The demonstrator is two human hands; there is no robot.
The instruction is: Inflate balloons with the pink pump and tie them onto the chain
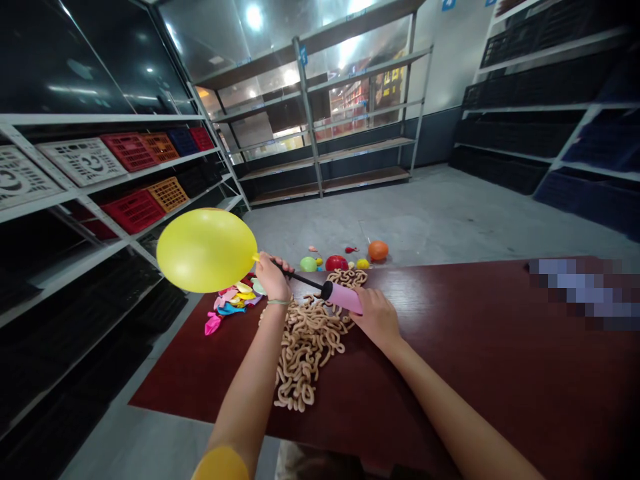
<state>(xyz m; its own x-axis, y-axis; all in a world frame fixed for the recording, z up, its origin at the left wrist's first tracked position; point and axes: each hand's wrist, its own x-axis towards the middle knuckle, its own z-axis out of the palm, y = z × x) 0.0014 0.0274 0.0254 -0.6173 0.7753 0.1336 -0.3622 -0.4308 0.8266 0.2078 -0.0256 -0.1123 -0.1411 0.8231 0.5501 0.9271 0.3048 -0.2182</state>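
- Yellow balloon (206, 250): inflated, smooth, glossy, oval, floating in the air above the left edge of the dark red table (475, 373), neck pointing right.
- Left hand (273, 277): closed around the balloon neck and the black nozzle tip of the pump (335, 293).
- Pump: pink barrel with thin black rod, slanting down from left to right above the table.
- Right hand (377, 319): wrapped around the pink barrel's lower end.
- Beneath both hands: heap of tan, wormlike uninflated long balloons (305, 353) lying on the table.
- Left of the heap: small pile of flat coloured balloons (233, 303), pink, yellow, blue.
- Beyond the table, on the grey floor: small inflated balloons (345, 259), green, red, orange.
- Along the left wall: metal shelves with plastic crates (133, 210), red, orange, white.
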